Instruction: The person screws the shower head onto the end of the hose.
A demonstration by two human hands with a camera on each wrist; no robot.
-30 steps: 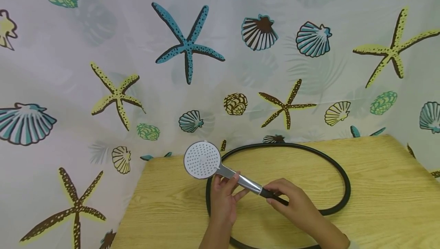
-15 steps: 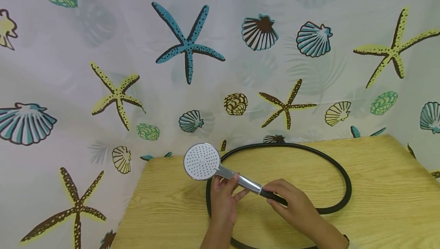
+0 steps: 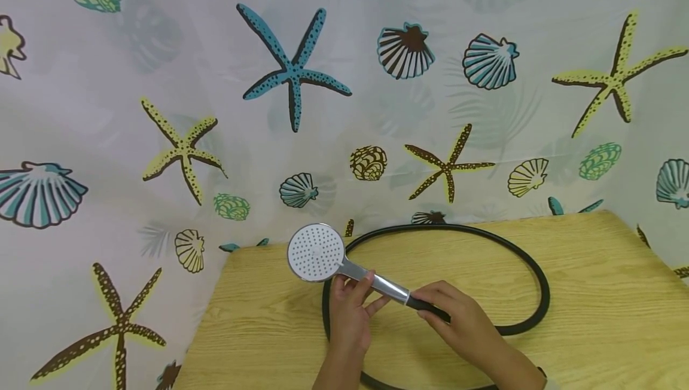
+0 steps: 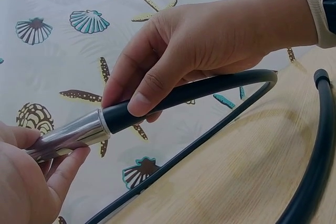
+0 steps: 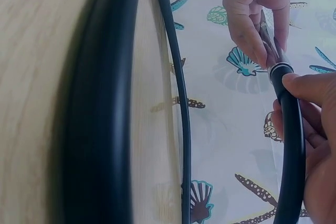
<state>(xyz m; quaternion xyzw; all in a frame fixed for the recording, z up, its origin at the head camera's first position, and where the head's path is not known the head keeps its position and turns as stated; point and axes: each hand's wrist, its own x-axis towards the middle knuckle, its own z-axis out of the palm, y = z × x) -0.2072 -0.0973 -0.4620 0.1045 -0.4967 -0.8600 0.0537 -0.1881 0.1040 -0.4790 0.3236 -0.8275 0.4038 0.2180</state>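
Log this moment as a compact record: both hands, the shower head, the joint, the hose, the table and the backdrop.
Left hand: holds the chrome handle
Right hand: grips the black hose near its end at the handle
Shower head: round, white, dotted face turned toward the head camera
Joint: hose end meets handle end, no gap visible; tightness cannot be told
Hose: bends into a wide loop
Table: light wood grain
Backdrop: white sheet printed with starfish and shells

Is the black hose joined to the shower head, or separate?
Joined, apparently: the black hose meets the chrome handle end to end, with no visible gap. How tightly, I cannot tell.
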